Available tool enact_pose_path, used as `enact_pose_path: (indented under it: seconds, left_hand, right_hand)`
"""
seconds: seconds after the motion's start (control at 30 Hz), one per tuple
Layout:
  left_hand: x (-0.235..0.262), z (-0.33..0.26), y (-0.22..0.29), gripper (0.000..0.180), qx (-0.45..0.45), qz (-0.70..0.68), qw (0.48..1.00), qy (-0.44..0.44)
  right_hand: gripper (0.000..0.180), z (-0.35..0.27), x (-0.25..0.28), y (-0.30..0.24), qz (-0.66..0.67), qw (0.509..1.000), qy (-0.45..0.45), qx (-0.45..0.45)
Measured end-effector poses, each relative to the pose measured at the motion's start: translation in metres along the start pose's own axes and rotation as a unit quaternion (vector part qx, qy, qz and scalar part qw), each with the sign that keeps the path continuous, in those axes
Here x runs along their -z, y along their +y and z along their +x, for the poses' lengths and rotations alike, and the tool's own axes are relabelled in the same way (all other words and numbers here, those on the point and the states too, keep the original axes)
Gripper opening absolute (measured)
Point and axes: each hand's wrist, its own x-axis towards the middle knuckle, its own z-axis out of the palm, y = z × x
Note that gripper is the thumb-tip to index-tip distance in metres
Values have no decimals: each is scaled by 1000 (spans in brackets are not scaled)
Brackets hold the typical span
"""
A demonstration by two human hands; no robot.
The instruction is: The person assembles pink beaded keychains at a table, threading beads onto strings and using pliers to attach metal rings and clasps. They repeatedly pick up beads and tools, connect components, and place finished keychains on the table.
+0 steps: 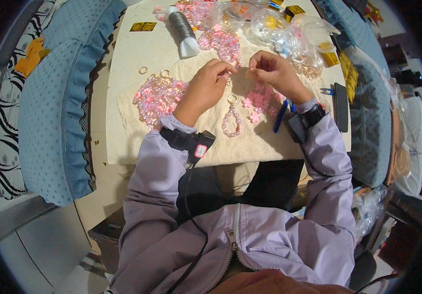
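Above the middle of the cloth, my left hand [210, 84] is closed, thumb and forefinger pinched together. Facing it a short way to the right, my right hand [272, 72] pinches in the same manner. Whatever is in the fingertips is too small to make out. Nearer to me lies a beaded loop [231, 122] of pearly pink and lilac beads, topped by a gold ring [231, 99]. Pink flower-shaped beads [256, 102] are heaped under my right hand. Beside my left wrist sits a pile of finished-looking beaded strands [158, 102].
Blue-handled pliers [280, 116] lie by my right wrist, near a black flat object [340, 107]. Farther off are a spool of grey thread [182, 32], more pink beaded strands [221, 44] and clear plastic bags [279, 32]. Blue padded seats [49, 117] flank the table.
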Motion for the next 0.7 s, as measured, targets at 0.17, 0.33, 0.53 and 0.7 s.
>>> enact_pose_path:
  seconds: [0.17,0.33,0.53,0.7]
  left_hand:
    - [0,-2,3,21,47,-14,999,-16]
    - [-2,-1,0,24,51,-13,998,-25]
    - [-2,-1,-1,31,34,-23,999,-32]
    - [-1,-1,1,33,37,-25,998,-39]
  right_hand:
    - [7,1,-3,2,-80,997,1,-17]
    - [8,-3,-3,-1,-38,999,1,-28]
    - [8,-3,-6,-7,-10,1000,8,-26]
    - [9,-2,-10,-7,2,999,15,-38]
